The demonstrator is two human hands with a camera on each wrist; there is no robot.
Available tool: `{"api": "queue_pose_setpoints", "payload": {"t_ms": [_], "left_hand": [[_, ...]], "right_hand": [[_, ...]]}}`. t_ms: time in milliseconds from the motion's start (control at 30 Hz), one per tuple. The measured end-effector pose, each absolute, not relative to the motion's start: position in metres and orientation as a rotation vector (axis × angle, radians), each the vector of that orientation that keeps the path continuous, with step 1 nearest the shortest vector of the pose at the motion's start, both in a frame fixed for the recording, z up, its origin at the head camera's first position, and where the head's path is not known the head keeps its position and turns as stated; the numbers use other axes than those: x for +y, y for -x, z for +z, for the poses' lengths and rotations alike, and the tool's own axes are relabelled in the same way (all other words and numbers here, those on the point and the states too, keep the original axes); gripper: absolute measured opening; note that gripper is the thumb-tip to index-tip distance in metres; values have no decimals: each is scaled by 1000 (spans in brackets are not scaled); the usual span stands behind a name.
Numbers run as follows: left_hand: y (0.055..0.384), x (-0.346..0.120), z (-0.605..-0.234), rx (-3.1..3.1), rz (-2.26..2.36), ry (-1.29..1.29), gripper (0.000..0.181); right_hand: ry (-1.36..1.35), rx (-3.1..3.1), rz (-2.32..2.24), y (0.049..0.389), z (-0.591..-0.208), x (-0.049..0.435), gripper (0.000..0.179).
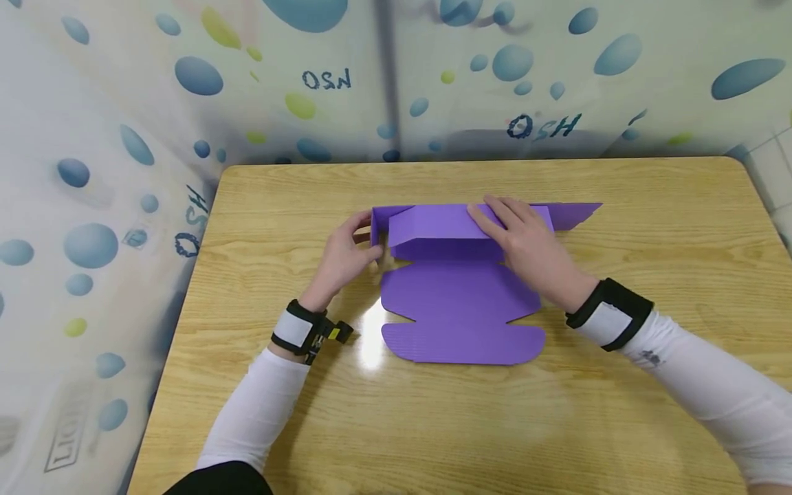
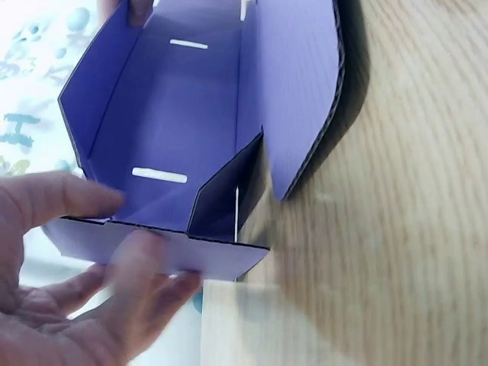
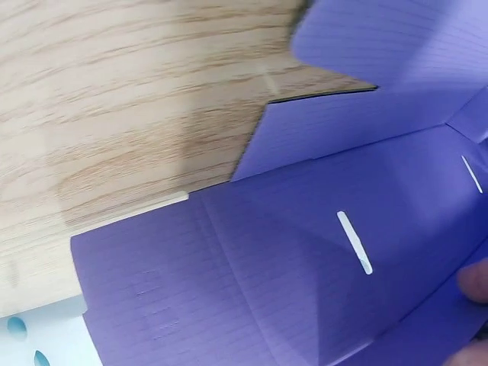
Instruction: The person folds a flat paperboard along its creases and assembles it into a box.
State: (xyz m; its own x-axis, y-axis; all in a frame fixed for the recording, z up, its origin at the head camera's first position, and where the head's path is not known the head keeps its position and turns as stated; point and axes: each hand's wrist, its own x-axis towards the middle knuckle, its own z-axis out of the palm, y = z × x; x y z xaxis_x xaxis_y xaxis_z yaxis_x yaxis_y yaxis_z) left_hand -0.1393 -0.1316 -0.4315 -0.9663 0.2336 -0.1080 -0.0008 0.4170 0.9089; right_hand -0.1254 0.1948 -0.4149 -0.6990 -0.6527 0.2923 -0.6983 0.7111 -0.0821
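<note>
A purple cardboard box (image 1: 460,292), partly folded, lies on the wooden table with its lid panel spread toward me. My left hand (image 1: 346,258) grips the raised left end flap (image 2: 152,252), thumb and fingers on either side of its edge. With my right hand (image 1: 535,251) I hold the long folded panel (image 1: 442,221) near its right end, fingers lying over it. Its thumb is hidden in the head view; fingertips (image 3: 474,282) show at that panel in the right wrist view. The right end flap (image 1: 572,214) sticks out sideways. Two narrow slots (image 2: 158,175) run through the box's base.
The wooden table (image 1: 458,426) extends around the box on all sides. Behind it and along the left hangs a curtain (image 1: 247,89) with blue and green spots. White tiles (image 1: 776,165) show at the far right.
</note>
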Motion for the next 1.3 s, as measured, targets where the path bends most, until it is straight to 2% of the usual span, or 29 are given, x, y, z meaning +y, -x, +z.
{"api": "queue_pose_setpoints", "payload": {"t_ms": [167,333,533,933,1167,1300], "left_hand": [[144,-129,-436,2555,1355,-242,74],[143,-118,-439,2694,1220,-212,71],[140,-109,-442,2774,1234,-173,63],[137,-101,-439,2867,1147,-194,60],[135,-96,-436,2853,1163,-169,57],[133,-96,-433,2805,1188,-136,65]], "right_hand": [[-1063,-2679,277,125,-417,195,92],[-1066,-2683,271,125,-416,194,90],[-1061,-2685,281,125,-416,193,79],[-1052,-2663,310,124,-416,191,71],[-1032,-2666,324,122,-416,191,74],[-1036,-2666,323,122,-416,191,74]]}}
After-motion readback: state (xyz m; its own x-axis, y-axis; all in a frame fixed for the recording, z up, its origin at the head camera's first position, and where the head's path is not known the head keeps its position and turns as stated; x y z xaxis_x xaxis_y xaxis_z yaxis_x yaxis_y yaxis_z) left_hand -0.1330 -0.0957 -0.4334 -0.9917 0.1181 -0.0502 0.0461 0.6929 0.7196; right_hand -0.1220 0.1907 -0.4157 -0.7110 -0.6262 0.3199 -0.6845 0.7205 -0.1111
